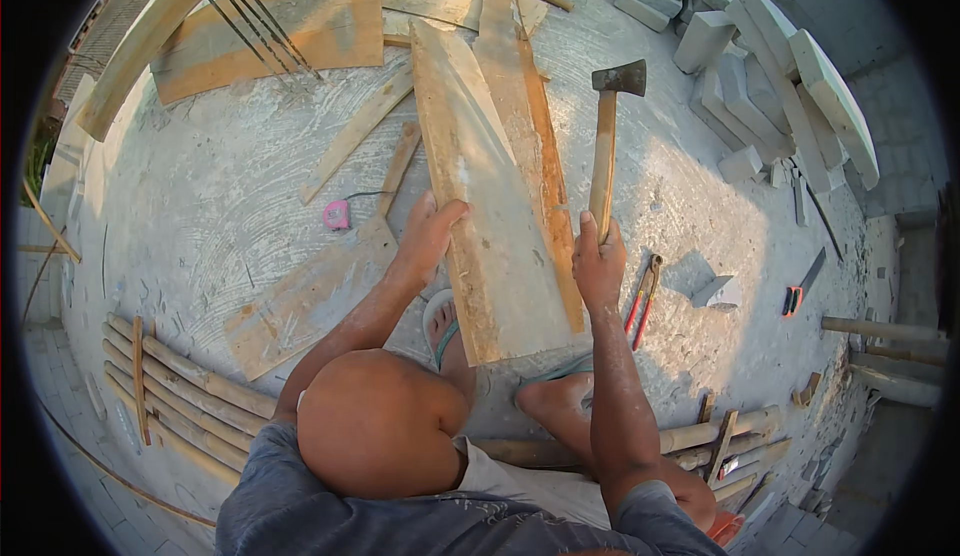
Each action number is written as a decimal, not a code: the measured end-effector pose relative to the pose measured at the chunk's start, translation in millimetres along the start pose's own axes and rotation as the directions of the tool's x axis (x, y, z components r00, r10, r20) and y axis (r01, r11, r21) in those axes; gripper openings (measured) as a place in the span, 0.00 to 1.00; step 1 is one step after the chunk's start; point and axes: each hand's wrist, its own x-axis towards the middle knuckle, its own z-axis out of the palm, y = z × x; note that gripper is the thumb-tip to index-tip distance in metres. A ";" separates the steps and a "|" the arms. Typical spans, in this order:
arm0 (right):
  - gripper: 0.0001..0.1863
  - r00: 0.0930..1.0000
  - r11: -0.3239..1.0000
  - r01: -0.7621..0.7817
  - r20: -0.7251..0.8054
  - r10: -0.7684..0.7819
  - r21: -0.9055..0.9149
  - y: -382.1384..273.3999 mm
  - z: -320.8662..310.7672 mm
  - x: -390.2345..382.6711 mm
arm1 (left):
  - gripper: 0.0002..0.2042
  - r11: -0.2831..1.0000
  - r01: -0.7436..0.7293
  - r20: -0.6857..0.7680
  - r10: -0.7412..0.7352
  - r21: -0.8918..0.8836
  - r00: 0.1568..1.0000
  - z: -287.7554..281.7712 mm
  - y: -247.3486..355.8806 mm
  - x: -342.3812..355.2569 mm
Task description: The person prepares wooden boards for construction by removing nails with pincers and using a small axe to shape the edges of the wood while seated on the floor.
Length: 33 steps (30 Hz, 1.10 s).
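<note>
My left hand (430,236) is closed on the left edge of a long, grey-stained wooden board (490,216), thumb on its upper face. This board slants away from me, its near end in front of my feet. Beneath and to the right of it lies another plank (530,106) with a rough orange-brown edge. My right hand (599,268) is wrapped round the lower handle of a hatchet (604,151). The hatchet stands up in view, its dark metal head at the far end, apart from the boards.
A pink tape measure (337,215) lies left, near a flat wooden piece (310,301). Red-handled pincers (643,301) and a handsaw (804,284) lie right. Pale blocks (740,96) are piled far right. Steel rods (245,16) rise far left. Poles (190,376) lie near me.
</note>
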 end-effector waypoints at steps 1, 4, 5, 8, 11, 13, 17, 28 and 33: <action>0.15 1.000 1.000 -0.005 -0.001 0.005 0.002 -1.5 -4.0 -4.0 | 0.21 0.999 -0.030 -0.011 0.029 -0.023 1.000 -2.2 -1.8 -6.1; 0.16 0.998 0.984 -0.033 -0.040 0.040 0.173 3.6 -18.2 -22.2 | 0.23 0.994 -0.086 0.002 0.087 -0.066 0.996 -9.7 3.1 -15.7; 0.16 0.999 0.981 -0.029 -0.034 0.036 0.190 10.8 -18.1 -30.4 | 0.24 0.988 -0.129 0.010 0.130 -0.083 0.991 -18.0 10.6 -17.6; 0.18 0.977 0.959 -0.188 -0.055 0.204 0.213 48.4 -19.0 -63.0 | 0.26 0.987 -0.159 0.056 0.160 -0.008 0.986 -61.3 14.6 -18.6; 0.20 0.915 0.891 -0.372 -0.059 0.399 0.259 90.9 -37.9 -97.4 | 0.30 0.968 -0.220 0.059 0.214 0.118 0.975 -90.6 7.1 -5.9; 0.21 0.873 0.846 -0.442 -0.073 0.482 0.297 117.3 -48.4 -113.8 | 0.29 0.936 -0.238 0.046 0.234 0.259 0.971 -103.5 25.0 0.9; 0.24 0.766 0.776 -0.575 -0.163 0.622 0.259 141.8 -56.3 -121.2 | 0.23 0.818 -0.228 -0.156 0.357 0.528 0.921 -146.3 68.3 11.4; 0.19 0.902 0.920 -0.384 -0.245 0.356 -0.077 150.5 -88.3 -56.9 | 0.23 0.354 -0.035 -0.187 0.571 0.935 0.799 -245.0 92.0 -33.5; 0.27 0.885 0.812 -0.122 -0.433 -0.172 -0.571 173.5 -111.4 0.4 | 0.24 0.056 0.140 -0.145 0.606 0.989 0.782 -265.1 88.5 -6.1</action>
